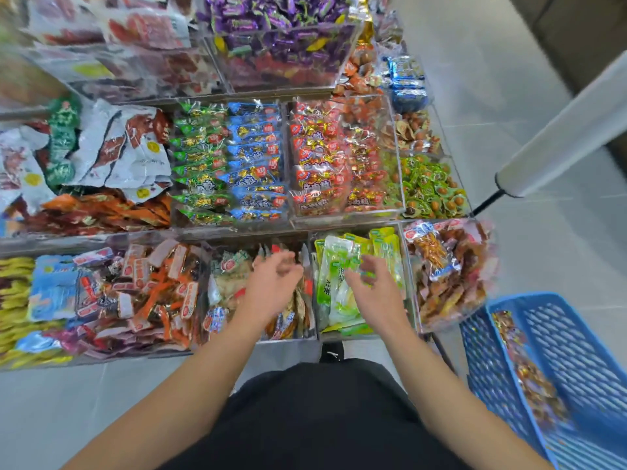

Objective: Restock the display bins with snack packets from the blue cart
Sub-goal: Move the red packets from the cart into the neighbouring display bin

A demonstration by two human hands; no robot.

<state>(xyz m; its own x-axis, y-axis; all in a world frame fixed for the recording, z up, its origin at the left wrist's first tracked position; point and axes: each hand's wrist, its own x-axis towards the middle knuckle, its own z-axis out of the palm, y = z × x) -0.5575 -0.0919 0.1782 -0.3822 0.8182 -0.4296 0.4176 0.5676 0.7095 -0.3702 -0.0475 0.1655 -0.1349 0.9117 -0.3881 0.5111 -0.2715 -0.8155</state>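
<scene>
Hands, left (271, 283) and right (369, 286), hover loosely curled and empty over front bins (412, 300); person should next refill from blue cart (509, 361).

This is a shop, at its snack display. Tiered clear display bins (353, 218) hold sorted heaps of wrapped snack packets (254, 157) and sweets. A blue cart (556, 351) stands beside them on the tiled floor (509, 79).

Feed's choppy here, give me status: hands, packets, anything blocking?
Left hand over the brown-packet bin, grip state unclear. Right hand on green packets. Blue cart at right, packets inside. Nothing blocking.
</scene>
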